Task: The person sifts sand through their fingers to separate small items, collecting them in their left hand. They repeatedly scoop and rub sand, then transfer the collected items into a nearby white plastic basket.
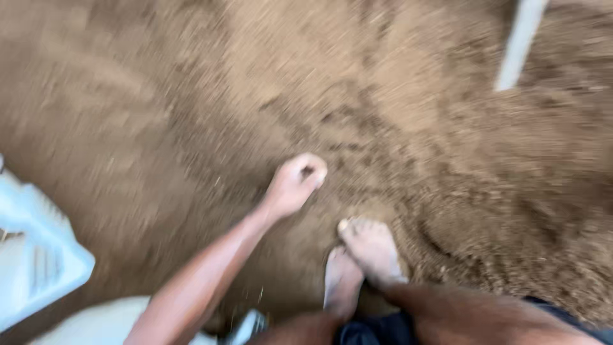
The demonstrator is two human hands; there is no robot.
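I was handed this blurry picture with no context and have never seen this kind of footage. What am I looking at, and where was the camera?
There is one picture, from a camera worn on a person's head, looking down. No machine: just a person. One bare arm reaches in from the lower left, its hand curled into a loose fist; whether it holds anything is blurred. The other hand is out of view. Below are the person's two bare feet, dusted pale. They stand on a wide spread of brown granular material. A white plastic container sits at the left edge, a white bar top right.

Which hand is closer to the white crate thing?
Left. The left hand is curled over the brown grain, right of the white crate. The right hand isn't in view.
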